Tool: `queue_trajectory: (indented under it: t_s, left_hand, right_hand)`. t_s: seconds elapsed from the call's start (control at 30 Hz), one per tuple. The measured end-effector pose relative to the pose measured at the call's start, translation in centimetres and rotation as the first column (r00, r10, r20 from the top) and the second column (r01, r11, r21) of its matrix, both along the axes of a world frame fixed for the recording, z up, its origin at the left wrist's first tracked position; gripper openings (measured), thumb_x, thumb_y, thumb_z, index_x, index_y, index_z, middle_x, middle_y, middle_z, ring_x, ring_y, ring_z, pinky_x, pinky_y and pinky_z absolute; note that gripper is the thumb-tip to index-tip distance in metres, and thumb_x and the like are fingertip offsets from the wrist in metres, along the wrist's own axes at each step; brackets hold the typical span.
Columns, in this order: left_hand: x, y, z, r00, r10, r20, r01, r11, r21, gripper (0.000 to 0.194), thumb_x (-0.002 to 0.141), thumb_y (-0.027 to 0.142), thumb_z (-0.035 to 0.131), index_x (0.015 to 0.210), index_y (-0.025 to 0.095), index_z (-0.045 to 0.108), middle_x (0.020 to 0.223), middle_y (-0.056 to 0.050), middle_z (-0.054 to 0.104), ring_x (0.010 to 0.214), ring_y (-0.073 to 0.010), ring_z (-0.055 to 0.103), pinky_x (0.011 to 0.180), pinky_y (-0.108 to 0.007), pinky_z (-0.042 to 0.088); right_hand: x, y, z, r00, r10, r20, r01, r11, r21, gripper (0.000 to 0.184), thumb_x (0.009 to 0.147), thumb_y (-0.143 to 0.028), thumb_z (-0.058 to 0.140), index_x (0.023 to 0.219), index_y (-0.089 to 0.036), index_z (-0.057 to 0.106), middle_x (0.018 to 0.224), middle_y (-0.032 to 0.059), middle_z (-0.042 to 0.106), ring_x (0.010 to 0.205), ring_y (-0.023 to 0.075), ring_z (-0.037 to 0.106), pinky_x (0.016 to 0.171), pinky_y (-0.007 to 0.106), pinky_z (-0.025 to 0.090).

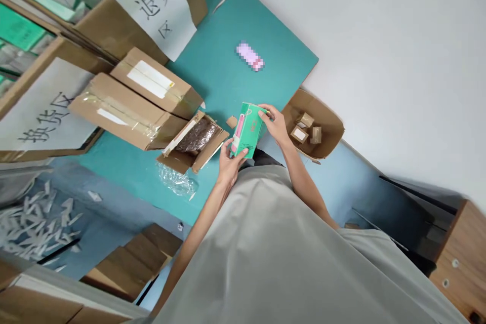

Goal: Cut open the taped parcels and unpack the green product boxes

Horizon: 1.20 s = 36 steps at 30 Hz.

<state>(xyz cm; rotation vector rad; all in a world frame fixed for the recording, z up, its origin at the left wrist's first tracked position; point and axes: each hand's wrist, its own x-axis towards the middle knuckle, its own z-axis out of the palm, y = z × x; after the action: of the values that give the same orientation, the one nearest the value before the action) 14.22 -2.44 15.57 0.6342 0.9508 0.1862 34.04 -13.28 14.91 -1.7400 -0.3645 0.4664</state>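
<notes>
Fingers (243, 154) of both hands clasp green box (248, 129).

Teal tabletop (228, 45): two taped cardboard boxes (132, 101), an opened box (193, 144) just beside them, crumpled bubble wrap (176, 180) near the edge, torn cardboard scrap (231, 122).

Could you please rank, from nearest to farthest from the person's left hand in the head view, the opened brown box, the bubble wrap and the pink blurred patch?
From the left hand:
1. Opened brown box, just beside it.
2. Bubble wrap, lower down on the mat.
3. Pink blurred patch, far up the teal mat.
</notes>
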Motion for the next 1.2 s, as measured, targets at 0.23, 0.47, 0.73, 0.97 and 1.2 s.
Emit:
queue_trajectory:
  t_s: [0.23,0.47,0.73,0.97,1.2]
  left_hand:
    - [-3.1,2.1,-0.5,0.986,0.147,0.076,-0.135,0.981,-0.141,0.050,0.083,0.034,0.102,0.122,0.024,0.074,0.114,-0.005,0.081,0.104,-0.0243,0.084,0.098,-0.041,0.073]
    - [-6.7,4.3,-1.3,0.966,0.240,0.097,-0.179,0.889,-0.421,0.058,0.103,0.063,0.075,0.138,0.016,0.073,0.110,-0.017,0.086,0.114,-0.0363,0.085,0.081,-0.037,0.075]
    - [-7.9,5.1,-0.2,0.905,0.422,0.054,-0.365,0.836,-0.408,0.065,0.104,0.054,0.078,0.155,0.016,0.064,0.127,-0.020,0.083,0.123,-0.0368,0.082,0.097,-0.044,0.074]
    - [-7.9,5.7,0.3,0.822,0.564,-0.074,-0.567,0.803,-0.181,0.041,0.104,0.041,0.082,0.133,0.016,0.071,0.111,-0.013,0.085,0.103,-0.0245,0.085,0.093,-0.034,0.072]
    - [-8.0,9.6,0.7,0.810,0.585,0.039,-0.587,0.809,0.045,0.035,0.111,0.049,0.065,0.107,0.016,0.073,0.091,-0.009,0.081,0.098,-0.0239,0.079,0.094,-0.036,0.066]
  right_hand:
    - [1.1,5.3,-0.2,0.989,0.146,-0.030,-0.145,0.988,0.056,0.059,0.092,-0.084,0.074,0.116,-0.030,0.081,0.132,0.0080,0.081,0.132,0.0326,0.071,0.116,0.049,0.058]
    - [-0.6,12.1,0.9,0.891,0.439,-0.115,-0.420,0.894,0.156,0.068,0.083,-0.090,0.080,0.116,-0.030,0.080,0.137,0.0068,0.081,0.133,0.0339,0.071,0.116,0.051,0.060]
    - [-3.0,19.2,2.0,0.797,0.603,0.031,-0.599,0.782,0.174,0.061,0.084,-0.083,0.085,0.109,-0.028,0.078,0.116,0.0059,0.080,0.118,0.0291,0.073,0.111,0.048,0.061]
    - [-5.4,19.5,7.4,0.614,0.705,0.354,-0.783,0.602,0.160,0.039,0.096,-0.062,0.085,0.114,-0.029,0.075,0.132,0.0081,0.072,0.129,0.0293,0.072,0.112,0.051,0.062]
    - [-9.5,12.4,11.2,0.107,0.631,0.768,-0.917,0.361,-0.169,0.019,0.102,-0.022,0.081,0.117,-0.032,0.076,0.137,0.0047,0.077,0.153,0.0319,0.063,0.127,0.060,0.054]
